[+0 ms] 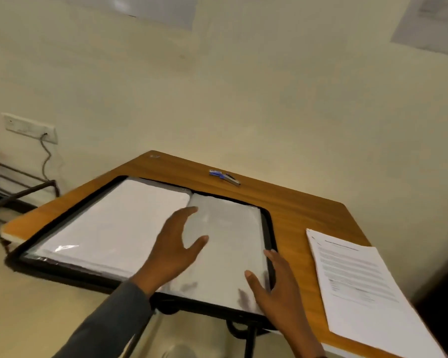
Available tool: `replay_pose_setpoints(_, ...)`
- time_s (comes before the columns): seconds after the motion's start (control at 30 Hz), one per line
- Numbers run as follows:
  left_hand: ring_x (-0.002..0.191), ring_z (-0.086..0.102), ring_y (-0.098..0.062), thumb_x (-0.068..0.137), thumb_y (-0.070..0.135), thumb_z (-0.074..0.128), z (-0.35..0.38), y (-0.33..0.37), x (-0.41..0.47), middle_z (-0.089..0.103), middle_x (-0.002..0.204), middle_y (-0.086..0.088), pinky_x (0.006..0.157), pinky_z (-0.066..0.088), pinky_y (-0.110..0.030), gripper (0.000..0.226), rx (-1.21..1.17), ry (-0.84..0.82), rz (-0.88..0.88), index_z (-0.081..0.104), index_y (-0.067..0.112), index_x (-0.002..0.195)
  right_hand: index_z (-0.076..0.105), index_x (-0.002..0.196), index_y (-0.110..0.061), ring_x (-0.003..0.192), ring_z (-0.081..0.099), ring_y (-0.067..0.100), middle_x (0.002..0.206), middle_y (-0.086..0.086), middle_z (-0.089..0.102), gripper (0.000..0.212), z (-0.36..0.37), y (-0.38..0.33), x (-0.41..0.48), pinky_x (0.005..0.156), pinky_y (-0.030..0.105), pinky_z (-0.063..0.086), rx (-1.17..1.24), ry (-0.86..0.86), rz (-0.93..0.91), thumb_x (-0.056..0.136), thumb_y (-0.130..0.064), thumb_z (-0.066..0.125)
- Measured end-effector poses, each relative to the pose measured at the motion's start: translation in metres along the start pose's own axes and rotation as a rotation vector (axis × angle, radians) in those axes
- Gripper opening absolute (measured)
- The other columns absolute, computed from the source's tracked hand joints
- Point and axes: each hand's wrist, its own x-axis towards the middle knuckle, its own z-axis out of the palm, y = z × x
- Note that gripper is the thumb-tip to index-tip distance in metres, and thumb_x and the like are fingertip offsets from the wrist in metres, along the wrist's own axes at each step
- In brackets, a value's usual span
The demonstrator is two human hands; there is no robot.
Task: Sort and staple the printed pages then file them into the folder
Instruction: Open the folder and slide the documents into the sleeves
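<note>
A wooden table (308, 210) stood against a plain wall. One black folder (62, 272) lay open across it, its near left corner overhanging the table edge. Bare wood showed along the far side and in a strip to the folder's right.

The left hand (173, 249) was over the folder's middle, fingers spread apart and holding nothing; blur hid whether it touched. The right hand (277, 288) lay at the folder's right border, fingers straight and slightly apart.

One stack of printed pages (360, 285) sat near right, reaching the table's edge. One stapler (225, 175) lay far, apart from the folder.
</note>
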Motion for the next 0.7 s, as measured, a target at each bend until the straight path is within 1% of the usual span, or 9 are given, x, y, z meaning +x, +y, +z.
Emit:
replay_pose_setpoints(0.1, 0.122, 0.049, -0.003, 0.085, 0.034, 0.071, 0.057, 0.021, 0.012, 0.048, 0.137, 0.016, 0.106, 0.042, -0.025, 0.057, -0.133, -0.226, 0.047, 0.047, 0.029, 0.136, 0.023, 0.152, -0.025, 0.146, 0.024, 0.019, 0.159, -0.003, 0.023, 0.081, -0.049, 0.032, 0.005, 0.119, 0.037, 0.022, -0.177, 0.098, 0.139, 0.087, -0.052, 0.062)
replay_pose_setpoints(0.17, 0.113, 0.057, -0.002, 0.084, 0.029, 0.073, 0.081, 0.029, 0.019, 0.057, 0.128, 0.014, 0.099, 0.049, -0.021, 0.051, -0.23, -0.349, 0.011, 0.051, 0.028, 0.13, 0.02, 0.152, -0.025, 0.145, 0.026, 0.023, 0.159, -0.001, 0.024, 0.088, -0.079, 0.049, 0.006, 0.118, 0.043, 0.022, -0.166, 0.136, 0.224, 0.082, -0.056, 0.064)
replay_pose_setpoints(0.3, 0.106, 0.064, -0.007, 0.076, 0.032, 0.077, 0.129, 0.035, 0.02, 0.065, 0.119, 0.003, 0.092, 0.053, -0.021, 0.058, -0.404, -0.53, -0.087, 0.053, 0.022, 0.128, 0.036, 0.143, -0.026, 0.134, 0.044, 0.027, 0.148, 0.001, 0.046, 0.099, -0.144, 0.103, 0.003, 0.114, 0.05, 0.033, -0.393, 0.283, 0.409, 0.064, -0.083, 0.056)
replay_pose_setpoints(0.33, 0.109, 0.064, -0.009, 0.076, 0.031, 0.077, 0.139, 0.034, 0.018, 0.064, 0.12, 0.002, 0.091, 0.052, -0.019, 0.061, -0.417, -0.577, -0.105, 0.051, 0.021, 0.13, 0.041, 0.14, -0.024, 0.13, 0.048, 0.029, 0.144, 0.004, 0.05, 0.099, -0.159, 0.111, 0.0, 0.11, 0.051, 0.037, -0.425, 0.3, 0.475, 0.063, -0.084, 0.056)
replay_pose_setpoints(0.43, 0.109, 0.063, -0.01, 0.068, 0.044, 0.082, 0.147, 0.024, 0.018, 0.065, 0.117, 0.004, 0.091, 0.051, -0.019, 0.071, -0.422, -0.609, -0.113, 0.051, 0.026, 0.129, 0.05, 0.132, -0.017, 0.115, 0.058, 0.03, 0.134, 0.009, 0.058, 0.075, -0.181, 0.125, -0.007, 0.102, 0.048, 0.047, -0.344, 0.257, 0.608, 0.074, -0.06, 0.071)
replay_pose_setpoints(0.5, 0.106, 0.066, -0.009, 0.06, 0.053, 0.083, 0.147, 0.02, 0.021, 0.067, 0.114, 0.004, 0.088, 0.053, -0.02, 0.075, -0.466, -0.597, -0.137, 0.055, 0.026, 0.124, 0.056, 0.12, -0.024, 0.097, 0.065, 0.023, 0.119, 0.003, 0.067, 0.071, -0.184, 0.138, -0.01, 0.094, 0.045, 0.054, -0.331, 0.211, 0.592, 0.067, -0.067, 0.072)
replay_pose_setpoints(0.6, 0.106, 0.067, -0.011, 0.067, 0.039, 0.08, 0.146, 0.02, 0.019, 0.069, 0.113, 0.001, 0.088, 0.053, -0.021, 0.061, -0.5, -0.589, -0.15, 0.058, 0.022, 0.122, 0.05, 0.124, -0.03, 0.105, 0.062, 0.027, 0.122, 0.0, 0.064, 0.119, -0.185, 0.191, 0.003, 0.093, 0.052, 0.052, -0.395, 0.207, 0.633, 0.027, -0.1, 0.054)
replay_pose_setpoints(0.63, 0.105, 0.067, -0.01, 0.064, 0.045, 0.081, 0.146, 0.02, 0.018, 0.069, 0.112, 0.002, 0.088, 0.053, -0.021, 0.066, -0.504, -0.592, -0.144, 0.059, 0.022, 0.121, 0.048, 0.126, -0.031, 0.109, 0.06, 0.03, 0.125, 0.001, 0.061, 0.13, -0.185, 0.207, 0.01, 0.095, 0.054, 0.051, -0.41, 0.2, 0.663, 0.018, -0.103, 0.048)
replay_pose_setpoints(0.7, 0.104, 0.067, -0.009, 0.06, 0.05, 0.082, 0.145, 0.021, 0.017, 0.07, 0.112, 0.001, 0.089, 0.054, -0.021, 0.07, -0.492, -0.596, -0.139, 0.06, 0.021, 0.12, 0.048, 0.126, -0.032, 0.111, 0.059, 0.032, 0.127, 0.004, 0.06, 0.136, -0.187, 0.207, 0.017, 0.096, 0.054, 0.05, -0.371, 0.165, 0.725, 0.009, -0.101, 0.051)
